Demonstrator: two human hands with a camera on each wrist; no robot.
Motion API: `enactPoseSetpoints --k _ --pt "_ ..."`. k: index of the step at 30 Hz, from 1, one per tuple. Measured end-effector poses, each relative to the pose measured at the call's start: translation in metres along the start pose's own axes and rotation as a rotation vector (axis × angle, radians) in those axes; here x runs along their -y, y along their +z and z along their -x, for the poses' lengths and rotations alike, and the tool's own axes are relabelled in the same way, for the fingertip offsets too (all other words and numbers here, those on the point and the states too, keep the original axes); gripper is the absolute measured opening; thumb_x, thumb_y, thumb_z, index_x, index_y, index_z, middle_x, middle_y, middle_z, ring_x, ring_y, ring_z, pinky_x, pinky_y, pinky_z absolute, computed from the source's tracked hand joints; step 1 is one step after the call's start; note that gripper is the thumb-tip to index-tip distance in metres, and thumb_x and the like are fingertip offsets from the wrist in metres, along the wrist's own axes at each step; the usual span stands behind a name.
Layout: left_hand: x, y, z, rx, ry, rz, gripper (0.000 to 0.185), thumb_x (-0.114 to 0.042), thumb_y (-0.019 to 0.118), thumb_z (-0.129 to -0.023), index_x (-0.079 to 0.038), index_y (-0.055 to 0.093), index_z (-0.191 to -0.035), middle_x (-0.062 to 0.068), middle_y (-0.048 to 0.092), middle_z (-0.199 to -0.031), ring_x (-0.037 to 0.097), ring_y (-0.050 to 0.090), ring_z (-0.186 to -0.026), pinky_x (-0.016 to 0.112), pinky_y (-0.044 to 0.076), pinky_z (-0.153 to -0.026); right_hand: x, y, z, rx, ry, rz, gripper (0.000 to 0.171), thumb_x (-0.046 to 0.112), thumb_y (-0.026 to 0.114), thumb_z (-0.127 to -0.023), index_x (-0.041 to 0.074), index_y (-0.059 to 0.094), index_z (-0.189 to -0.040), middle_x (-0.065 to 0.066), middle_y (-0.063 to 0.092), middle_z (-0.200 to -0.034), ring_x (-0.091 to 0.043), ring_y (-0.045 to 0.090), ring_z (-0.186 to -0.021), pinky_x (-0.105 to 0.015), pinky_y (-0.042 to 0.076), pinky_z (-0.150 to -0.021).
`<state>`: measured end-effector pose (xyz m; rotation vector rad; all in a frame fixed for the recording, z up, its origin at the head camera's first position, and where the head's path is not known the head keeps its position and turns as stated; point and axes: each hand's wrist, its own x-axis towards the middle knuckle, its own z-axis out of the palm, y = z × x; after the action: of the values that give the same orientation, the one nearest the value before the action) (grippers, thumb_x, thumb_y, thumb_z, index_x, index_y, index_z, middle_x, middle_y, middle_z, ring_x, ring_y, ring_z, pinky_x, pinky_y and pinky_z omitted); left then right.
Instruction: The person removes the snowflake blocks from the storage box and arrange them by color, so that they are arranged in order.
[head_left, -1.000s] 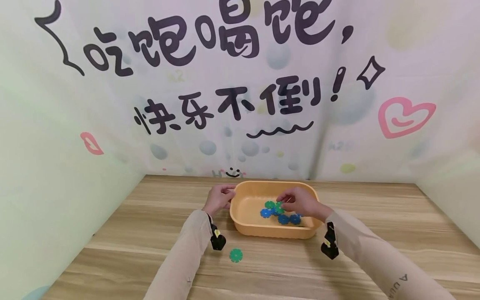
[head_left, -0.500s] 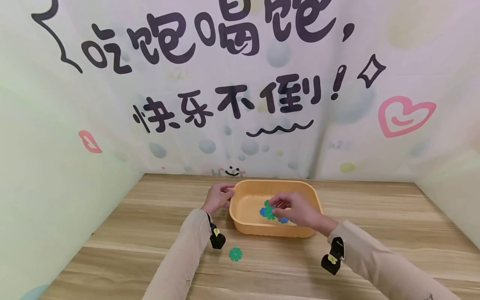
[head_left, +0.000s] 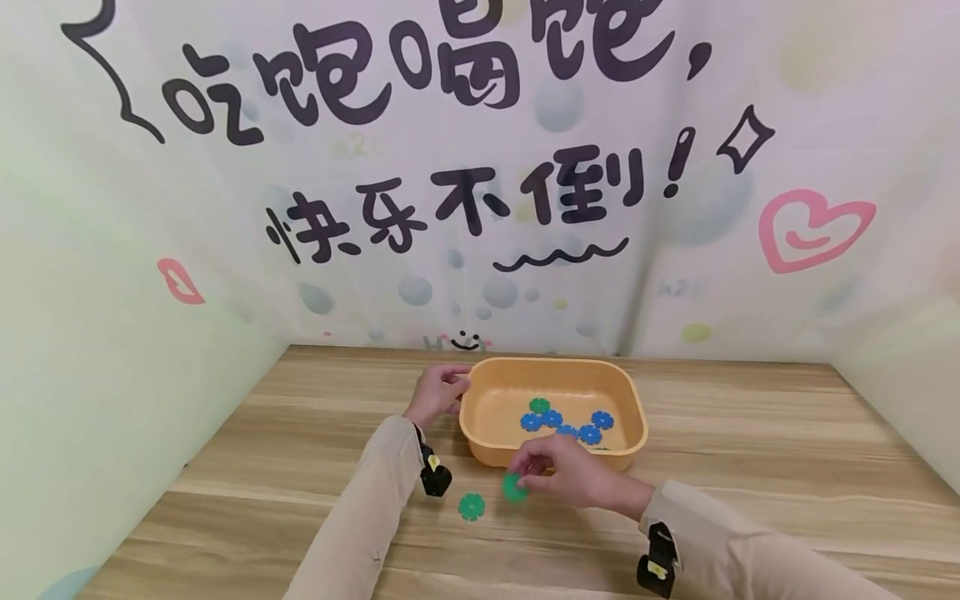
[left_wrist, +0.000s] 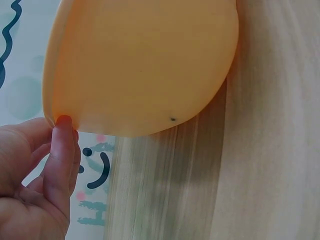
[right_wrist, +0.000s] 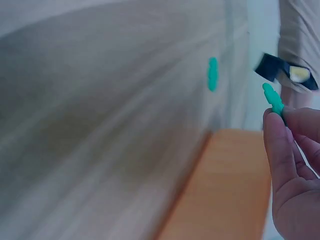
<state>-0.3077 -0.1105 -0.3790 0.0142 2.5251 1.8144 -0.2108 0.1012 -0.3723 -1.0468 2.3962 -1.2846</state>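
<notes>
My left hand (head_left: pixel 437 395) pinches the left rim of an orange plastic basin (head_left: pixel 487 454); in the left wrist view thumb and fingers meet at the basin (left_wrist: pixel 145 65) edge. In front of the basin, my right hand (head_left: pixel 566 471) pinches a green notched disc (head_left: pixel 514 487), a snowflake-shaped building piece, between thumb and fingertips. The right wrist view shows this green disc (right_wrist: pixel 273 98) nearly edge-on. A second green disc (head_left: pixel 472 507) lies flat on the table to the left of it. Inside the basin are several blue discs (head_left: pixel 590 434) and a green disc (head_left: pixel 539 405).
The wooden table (head_left: pixel 300 467) extends to both sides of the basin. A white printed curtain (head_left: pixel 375 308) with black lettering hangs along its back edge, and pale walls stand left and right. Black wrist cameras (head_left: pixel 435 477) sit on both sleeves.
My right hand has lifted a green disc out of the basin and moved toward me, over its front rim, to above the table. My left hand has stayed at the rim.
</notes>
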Motion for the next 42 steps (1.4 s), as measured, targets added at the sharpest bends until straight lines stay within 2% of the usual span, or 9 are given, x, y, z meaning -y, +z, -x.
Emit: enactPoseSetpoints --k 6,16,22,35,42 --pt "-0.002 0.001 0.001 -0.002 -0.013 -0.003 0.029 -0.005 0.057 -0.085 -0.001 0.059 -0.113 0.022 0.058 -0.094 0.032 0.06 -0.08 0.027 0.053 -0.051 -0.011 0.015 0.0 0.041 0.018 0.019 0.007 0.003 0.063 -0.08 0.006 0.063 -0.086 0.003 0.06 -0.08 -0.003 0.054 -0.07 -0.019 0.049 -0.065" --pt "-0.002 0.0 0.002 0.009 -0.01 -0.003 0.029 -0.005 0.056 -0.086 -0.001 0.058 -0.114 0.022 0.058 -0.095 0.032 0.06 -0.081 0.028 0.054 -0.053 -0.028 0.025 -0.006 0.036 0.01 0.106 0.009 0.001 0.062 -0.08 0.007 0.064 -0.085 0.007 0.059 -0.077 -0.001 0.051 -0.069 -0.017 0.047 -0.064" --pt "-0.002 0.0 0.002 0.012 -0.021 -0.002 0.029 -0.006 0.056 -0.085 -0.002 0.059 -0.114 0.02 0.058 -0.095 0.031 0.06 -0.081 0.03 0.054 -0.055 -0.028 0.031 -0.01 0.03 0.016 0.129 0.009 0.001 0.062 -0.08 0.007 0.064 -0.086 0.006 0.058 -0.077 -0.001 0.049 -0.068 -0.018 0.046 -0.062" --pt "0.0 -0.001 -0.001 -0.001 -0.022 0.003 0.029 -0.007 0.057 -0.085 -0.001 0.058 -0.114 0.018 0.058 -0.093 0.031 0.06 -0.079 0.028 0.053 -0.052 -0.023 0.035 -0.014 0.022 0.006 0.199 0.01 0.002 0.063 -0.079 0.007 0.066 -0.086 0.006 0.06 -0.077 0.0 0.047 -0.066 -0.017 0.046 -0.06" --pt "0.0 0.0 -0.001 0.001 -0.025 -0.005 0.029 -0.007 0.057 -0.085 -0.002 0.059 -0.114 0.018 0.058 -0.094 0.03 0.06 -0.08 0.028 0.054 -0.053 -0.02 0.03 -0.007 0.01 -0.019 0.194 0.011 0.004 0.063 -0.08 0.006 0.065 -0.091 0.001 0.062 -0.084 -0.002 0.053 -0.074 -0.018 0.048 -0.066"
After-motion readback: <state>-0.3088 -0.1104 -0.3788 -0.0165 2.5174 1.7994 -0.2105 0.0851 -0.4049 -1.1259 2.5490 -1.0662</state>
